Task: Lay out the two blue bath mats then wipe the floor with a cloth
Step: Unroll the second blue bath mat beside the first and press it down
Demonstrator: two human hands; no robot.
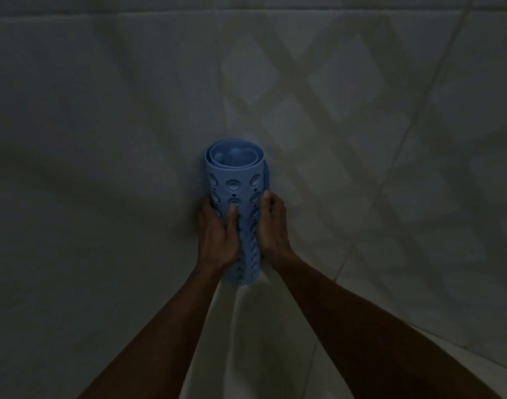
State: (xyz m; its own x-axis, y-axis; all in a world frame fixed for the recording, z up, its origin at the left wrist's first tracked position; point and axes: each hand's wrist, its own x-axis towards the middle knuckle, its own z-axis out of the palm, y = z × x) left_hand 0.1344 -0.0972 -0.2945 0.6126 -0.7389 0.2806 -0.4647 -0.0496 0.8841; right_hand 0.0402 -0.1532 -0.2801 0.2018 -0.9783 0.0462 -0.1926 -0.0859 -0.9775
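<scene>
A blue bath mat (237,191) is rolled into a tube with round suction cups and small holes on its outside. It is held over the pale tiled floor (102,110), its open end pointing away from me. My left hand (217,234) grips the roll from the left, thumb lying across its top. My right hand (271,226) grips it from the right, fingers curled round its side. Whether the roll holds one mat or two I cannot tell. No cloth is in view.
Large grey-white floor tiles with thin grout lines fill the dim view. A lattice of light and shadow falls across the tiles at the upper right (318,90).
</scene>
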